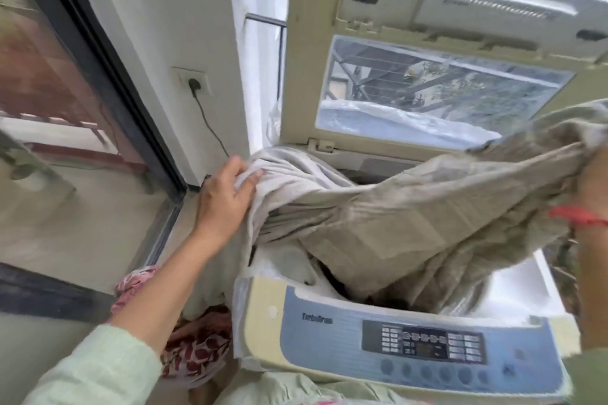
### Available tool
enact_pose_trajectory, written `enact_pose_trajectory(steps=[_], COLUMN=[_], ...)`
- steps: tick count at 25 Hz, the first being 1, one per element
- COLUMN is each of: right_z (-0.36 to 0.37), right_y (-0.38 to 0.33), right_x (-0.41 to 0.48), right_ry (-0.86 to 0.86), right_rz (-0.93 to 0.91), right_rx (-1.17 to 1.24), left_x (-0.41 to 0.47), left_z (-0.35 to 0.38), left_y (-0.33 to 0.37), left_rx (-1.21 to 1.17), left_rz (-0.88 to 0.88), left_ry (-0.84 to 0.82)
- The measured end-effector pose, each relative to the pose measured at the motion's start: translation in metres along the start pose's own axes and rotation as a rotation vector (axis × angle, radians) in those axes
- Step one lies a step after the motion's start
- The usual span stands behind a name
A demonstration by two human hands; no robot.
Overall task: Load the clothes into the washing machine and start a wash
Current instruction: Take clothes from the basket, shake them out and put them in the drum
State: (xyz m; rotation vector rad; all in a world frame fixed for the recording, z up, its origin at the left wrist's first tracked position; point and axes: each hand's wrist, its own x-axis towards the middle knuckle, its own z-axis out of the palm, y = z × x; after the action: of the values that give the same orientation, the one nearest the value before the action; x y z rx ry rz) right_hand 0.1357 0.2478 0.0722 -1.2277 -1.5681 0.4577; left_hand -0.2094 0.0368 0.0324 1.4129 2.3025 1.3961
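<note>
A top-loading washing machine [269, 332] stands with its lid [306, 76] raised upright. A large grey-beige cloth [411, 223] stretches across the open tub, its lower part hanging down into the drum. My left hand [223, 197] grips the cloth's left end above the machine's left edge. My right hand [592, 187] holds the cloth's right end at the frame's right edge; only part of that hand shows, with a red thread at the wrist. The blue control panel [424, 345] faces me at the front.
A pile of floral red, pink and white clothes [194, 348] lies to the left of the machine by my arm. A wall socket [194, 82] with a black cord is on the white wall. A dark-framed sliding glass door [108, 76] is at the left.
</note>
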Motion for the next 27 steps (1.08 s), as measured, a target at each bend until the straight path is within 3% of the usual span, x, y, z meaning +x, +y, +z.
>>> enact_pose_trajectory(steps=[3, 4, 5, 6, 7, 8, 9, 10, 13, 14, 15, 17, 19, 20, 22, 24, 27], right_z=[0.010, 0.016, 0.026, 0.037, 0.049, 0.061, 0.073, 0.082, 0.105, 0.108, 0.112, 0.133, 0.157, 0.165, 0.166, 0.147, 0.102], right_y=[0.026, 0.028, 0.036, 0.040, 0.050, 0.053, 0.050, 0.039, -0.013, -0.040, -0.062, -0.075, -0.062, -0.052, -0.043, -0.046, -0.075], right_x=[-0.004, -0.010, -0.022, -0.039, -0.056, -0.070, -0.077, -0.077, -0.076, -0.074, -0.073, -0.080, -0.100, -0.116, -0.142, -0.145, -0.107], right_ry=[-0.176, -0.253, -0.460, -0.849, -1.278, -1.582, -1.684, -1.608, -0.839, -0.791, -0.881, -1.284, -1.447, -1.404, -1.212, -1.066, -0.957], right_rz=[-0.340, -0.521, -0.660, -0.621, -0.468, -0.288, -0.199, -0.074, -0.023, 0.002, -0.012, -0.112, -0.235, -0.297, -0.296, -0.193, -0.089], right_rx=[-0.360, -0.589, -0.881, -1.169, -1.374, -1.459, -1.425, -1.275, -0.281, 0.029, 0.191, 0.005, -0.325, -0.389, -0.228, -0.009, 0.175], left_x=[0.008, 0.006, 0.004, 0.001, 0.001, 0.004, 0.008, 0.012, 0.007, 0.004, 0.003, 0.007, 0.011, 0.009, -0.003, -0.014, -0.020], left_z=[-0.007, -0.005, 0.000, 0.003, 0.004, 0.002, 0.000, -0.001, 0.001, 0.001, -0.002, -0.022, -0.045, -0.052, -0.049, -0.032, -0.008], left_y=[0.034, 0.043, 0.050, 0.052, 0.052, 0.050, 0.048, 0.045, 0.040, 0.036, 0.030, 0.006, -0.028, -0.045, -0.069, -0.077, -0.067], left_rx=[-0.022, -0.009, 0.013, 0.034, 0.050, 0.064, 0.077, 0.091, 0.125, 0.104, 0.045, -0.048, 0.170, 0.337, 0.464, 0.271, -0.262], left_rz=[0.033, 0.041, 0.046, 0.042, 0.040, 0.034, 0.025, 0.015, 0.022, 0.052, 0.060, -0.038, -0.191, -0.263, -0.350, -0.386, -0.435], left_ry=[0.094, 0.080, 0.056, 0.033, 0.022, 0.018, 0.025, 0.032, 0.011, -0.040, -0.150, -0.553, -0.864, -0.922, -0.968, -1.012, -0.925])
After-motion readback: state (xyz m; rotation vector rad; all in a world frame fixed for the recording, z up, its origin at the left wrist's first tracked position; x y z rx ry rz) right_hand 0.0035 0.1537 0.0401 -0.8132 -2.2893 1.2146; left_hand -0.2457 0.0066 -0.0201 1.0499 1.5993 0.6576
